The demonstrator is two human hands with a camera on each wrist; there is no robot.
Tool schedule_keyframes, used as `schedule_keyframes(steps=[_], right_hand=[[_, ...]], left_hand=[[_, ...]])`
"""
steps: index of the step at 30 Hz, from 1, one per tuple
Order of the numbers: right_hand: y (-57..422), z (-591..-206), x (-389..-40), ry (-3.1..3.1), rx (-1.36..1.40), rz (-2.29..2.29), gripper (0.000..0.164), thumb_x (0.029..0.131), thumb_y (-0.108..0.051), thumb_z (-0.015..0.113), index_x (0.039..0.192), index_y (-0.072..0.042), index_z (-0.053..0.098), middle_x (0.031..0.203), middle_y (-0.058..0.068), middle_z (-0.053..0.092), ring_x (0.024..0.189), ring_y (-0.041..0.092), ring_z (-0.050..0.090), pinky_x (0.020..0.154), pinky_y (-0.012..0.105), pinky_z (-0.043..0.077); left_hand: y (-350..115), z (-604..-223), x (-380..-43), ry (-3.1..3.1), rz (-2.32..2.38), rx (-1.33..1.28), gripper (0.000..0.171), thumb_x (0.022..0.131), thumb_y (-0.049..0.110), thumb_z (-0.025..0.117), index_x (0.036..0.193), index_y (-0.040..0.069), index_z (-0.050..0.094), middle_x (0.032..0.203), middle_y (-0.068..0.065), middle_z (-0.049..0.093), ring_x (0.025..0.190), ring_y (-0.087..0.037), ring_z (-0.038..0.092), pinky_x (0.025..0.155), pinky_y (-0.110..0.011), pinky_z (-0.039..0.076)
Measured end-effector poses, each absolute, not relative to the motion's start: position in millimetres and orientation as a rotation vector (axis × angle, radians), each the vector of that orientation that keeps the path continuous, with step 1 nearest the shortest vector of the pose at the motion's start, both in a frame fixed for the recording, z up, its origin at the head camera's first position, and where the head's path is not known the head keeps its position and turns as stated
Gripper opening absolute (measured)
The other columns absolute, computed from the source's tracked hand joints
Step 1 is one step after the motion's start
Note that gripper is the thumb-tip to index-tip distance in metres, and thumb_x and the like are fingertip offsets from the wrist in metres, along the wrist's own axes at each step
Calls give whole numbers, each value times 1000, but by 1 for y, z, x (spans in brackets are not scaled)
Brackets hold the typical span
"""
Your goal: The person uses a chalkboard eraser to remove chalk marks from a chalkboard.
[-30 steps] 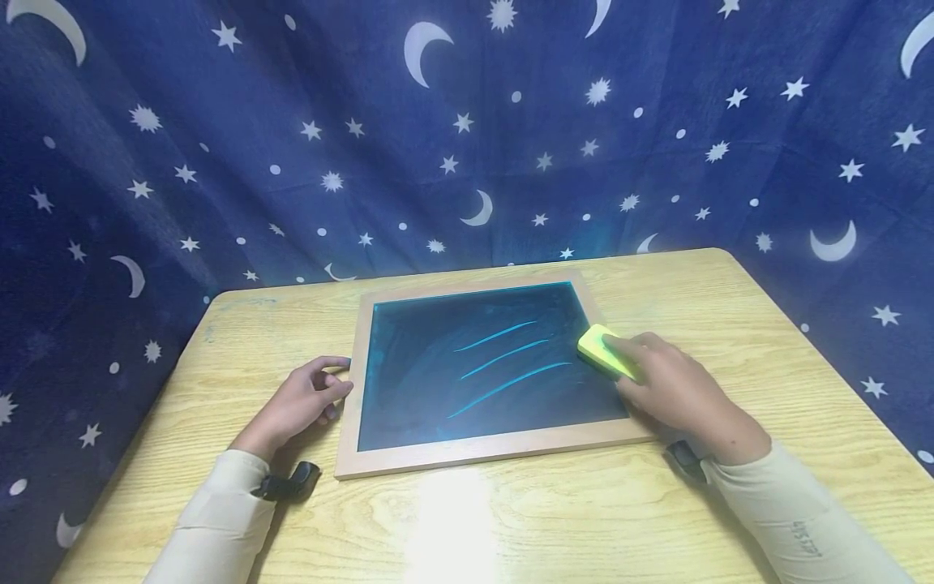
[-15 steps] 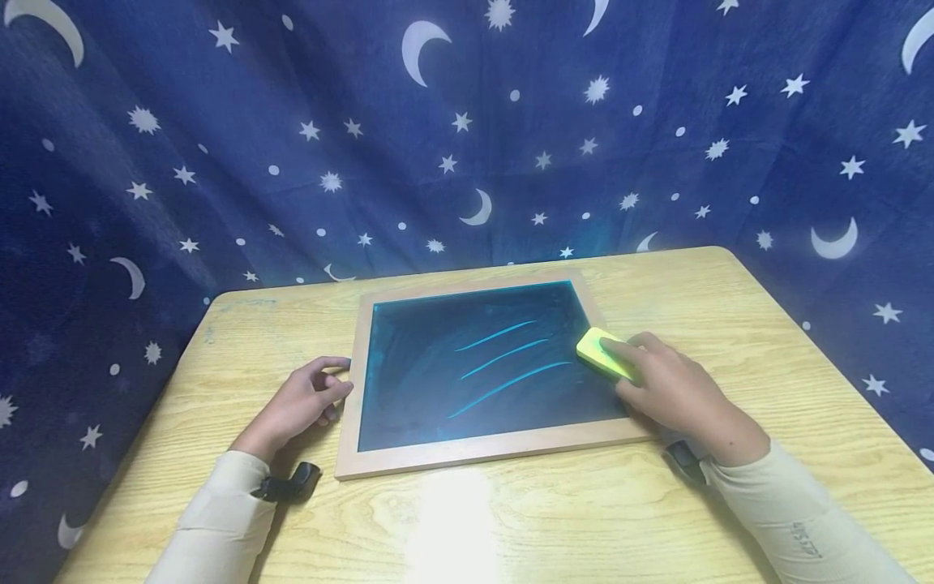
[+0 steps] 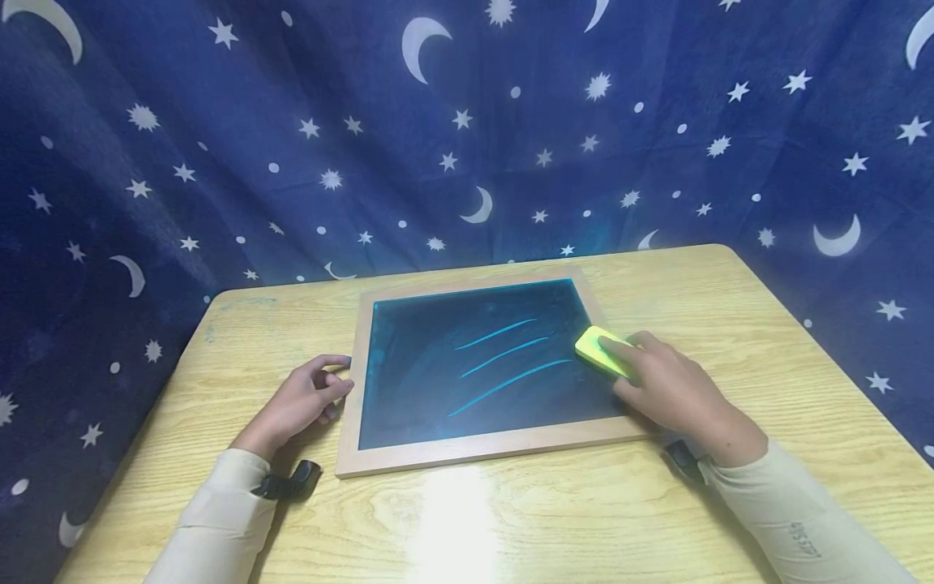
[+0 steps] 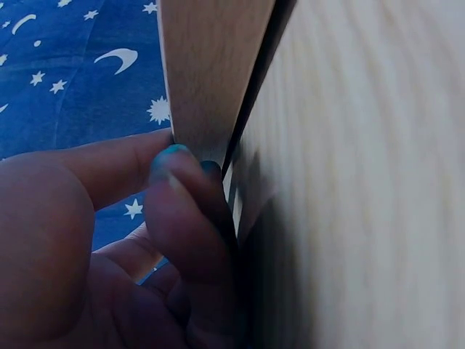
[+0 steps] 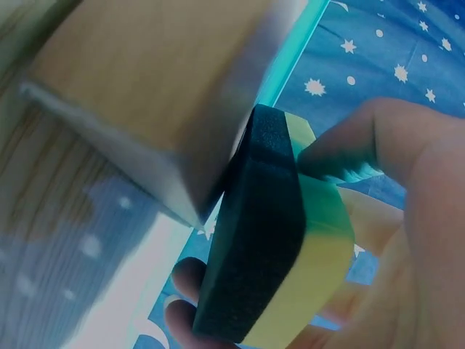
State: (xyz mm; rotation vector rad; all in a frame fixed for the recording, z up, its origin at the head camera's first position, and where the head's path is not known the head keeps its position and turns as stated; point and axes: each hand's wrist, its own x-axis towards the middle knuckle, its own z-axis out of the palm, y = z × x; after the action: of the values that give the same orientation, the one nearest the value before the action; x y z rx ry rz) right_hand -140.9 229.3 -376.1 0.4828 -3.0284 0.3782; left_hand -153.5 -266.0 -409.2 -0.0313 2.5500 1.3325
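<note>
A chalkboard (image 3: 409, 365) with a pale wooden frame lies flat on the table, carrying three blue chalk lines (image 3: 511, 373) that slant up to the right. Beside its left edge is my left hand (image 3: 302, 401), fingertips touching the side of the wooden frame (image 4: 211, 80). My right hand (image 3: 674, 389) grips a yellow chalkboard eraser (image 3: 598, 349) over the board's right edge. The eraser's black felt (image 5: 254, 233) faces the frame's corner in the right wrist view, with the thumb and fingers on opposite sides of the yellow body. The hand hides the board's lower right corner.
The light wood-grain table (image 3: 569, 503) has rounded far corners. Faint blue chalk smudges (image 3: 248, 304) mark its far left. A dark blue curtain (image 3: 365, 97) with moons and stars hangs behind and on both sides. Each wrist wears a small black camera (image 3: 292, 483).
My right hand and the eraser have shifted very slightly left. The left hand and the chalk lines look the same.
</note>
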Motion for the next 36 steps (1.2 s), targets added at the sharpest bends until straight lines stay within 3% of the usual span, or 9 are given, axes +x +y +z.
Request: schedule_keyframes(steps=[10, 22, 29, 36], right_hand=[[220, -377, -139, -2976, 548, 319, 59, 86, -16, 60, 144, -14, 54, 115, 23, 59, 82, 26, 52, 66, 41, 45], [210, -379, -135, -2942, 600, 341, 59, 86, -14, 58, 145, -15, 54, 101, 17, 57, 77, 23, 46, 65, 37, 39], [203, -379, -130, -2976, 618, 351, 57, 89, -15, 55, 146, -17, 53, 109, 18, 57, 79, 23, 47, 68, 36, 39], [192, -380, -123, -2949, 737, 342, 58, 88, -14, 53, 146, -17, 52, 105, 13, 55, 78, 20, 44, 69, 35, 39]], left_hand=[[-266, -409, -154, 2554, 1324, -16, 53, 100, 22, 61, 146, 3, 41, 95, -9, 63, 68, -19, 58, 61, -32, 52], [-267, -408, -154, 2540, 1336, -16, 55, 100, 24, 62, 147, 5, 41, 96, -10, 62, 68, -20, 58, 62, -33, 52], [-269, -410, -155, 2549, 1324, -2, 55, 100, 25, 62, 147, 5, 41, 98, -11, 63, 68, -20, 59, 62, -33, 53], [-268, -411, -154, 2555, 1317, 5, 55, 100, 24, 61, 147, 4, 40, 97, -11, 64, 68, -21, 59, 61, -34, 53]])
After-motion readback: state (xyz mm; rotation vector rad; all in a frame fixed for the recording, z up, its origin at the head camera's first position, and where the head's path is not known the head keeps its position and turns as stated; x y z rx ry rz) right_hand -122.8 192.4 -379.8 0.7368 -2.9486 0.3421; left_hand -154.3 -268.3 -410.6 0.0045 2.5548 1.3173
